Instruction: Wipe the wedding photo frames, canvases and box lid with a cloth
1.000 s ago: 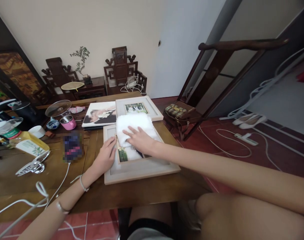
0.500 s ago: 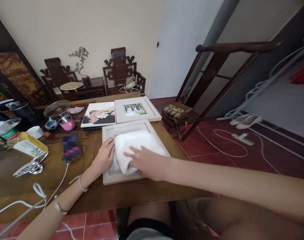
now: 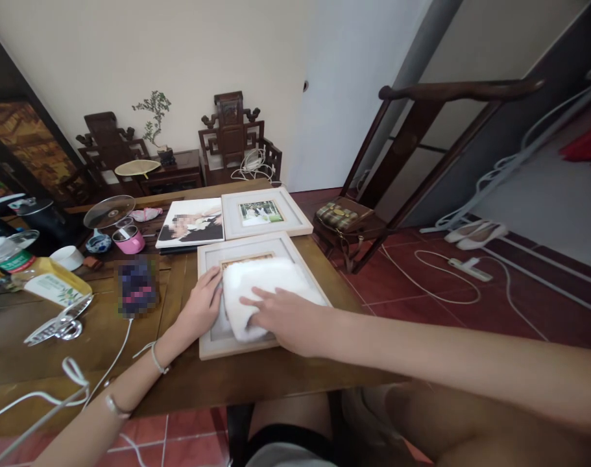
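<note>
On the head cam, the right hand (image 3: pixel 288 316) is lying on a white cloth (image 3: pixel 270 271), grip loose, over the lower-middle picture frame (image 3: pixel 237 350), while the left hand (image 3: pixel 204 303)'s touching the frame's left side, can't tell if gripping.

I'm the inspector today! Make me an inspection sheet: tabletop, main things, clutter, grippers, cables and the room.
Surface: brown wooden table
Job's things: white cloth over part of the near frame; framed photo behind it
Clutter: silver clip, pink cup, bottle of yellow liquid, all toward the left
Grippers: nothing seen but bare hands; right hand on the cloth, left hand at the near frame's left edge
Cables: white cable on the table; power strip on the floor
Surroundings: red floor, dark wooden chair, plaid bag on its seat
</note>
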The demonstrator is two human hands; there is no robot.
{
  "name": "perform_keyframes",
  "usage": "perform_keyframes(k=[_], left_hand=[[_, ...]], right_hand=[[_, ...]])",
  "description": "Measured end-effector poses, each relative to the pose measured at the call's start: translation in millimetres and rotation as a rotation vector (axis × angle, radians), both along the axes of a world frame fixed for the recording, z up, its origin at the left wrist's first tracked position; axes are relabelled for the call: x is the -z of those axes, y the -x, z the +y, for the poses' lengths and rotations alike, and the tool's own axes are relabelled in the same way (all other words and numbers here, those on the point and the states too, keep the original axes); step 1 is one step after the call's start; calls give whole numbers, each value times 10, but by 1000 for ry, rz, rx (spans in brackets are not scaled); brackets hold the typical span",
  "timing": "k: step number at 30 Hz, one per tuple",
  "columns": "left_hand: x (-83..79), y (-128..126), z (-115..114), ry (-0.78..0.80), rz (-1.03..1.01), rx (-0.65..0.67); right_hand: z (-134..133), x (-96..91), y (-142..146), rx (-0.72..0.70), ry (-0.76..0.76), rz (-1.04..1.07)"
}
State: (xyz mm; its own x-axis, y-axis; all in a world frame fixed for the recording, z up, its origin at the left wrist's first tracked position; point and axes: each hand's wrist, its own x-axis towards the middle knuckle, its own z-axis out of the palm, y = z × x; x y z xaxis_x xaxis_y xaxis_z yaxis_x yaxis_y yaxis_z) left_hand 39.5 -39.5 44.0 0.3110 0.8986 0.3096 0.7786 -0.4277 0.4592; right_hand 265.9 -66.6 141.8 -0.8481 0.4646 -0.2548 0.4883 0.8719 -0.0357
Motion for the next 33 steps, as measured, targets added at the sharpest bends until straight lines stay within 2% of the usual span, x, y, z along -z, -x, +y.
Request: perform_keyframes(k=[7,10,13,16,20,24,27,33], left_hand=[[12,41,-17,39,-54,-13],[-5,14,-37,77,-108,-28],[-23,-6,-46,89,-162,-37],[-29,-7,-51,57,-200,-31],[-60,-23,-76,31,-208,-14],[-88,-66,-99,78,-184,-55],[-66,-65,-90,103,-146,-63],[-31,-7,-75,129,-77,-63]], right_hand=[[717,150,264,151,-304,-12],[857,240,392,153,-349,-52],[758,293,491,101,-338,-76],[489,261,508,-5,-293,-52],[90,109,376,-126,-209,-18],[-151,-18,166,-194,-129,-15],[-202,-52,16,-134,-99,-35],[-97,-153,-305,188,-13,-218]])
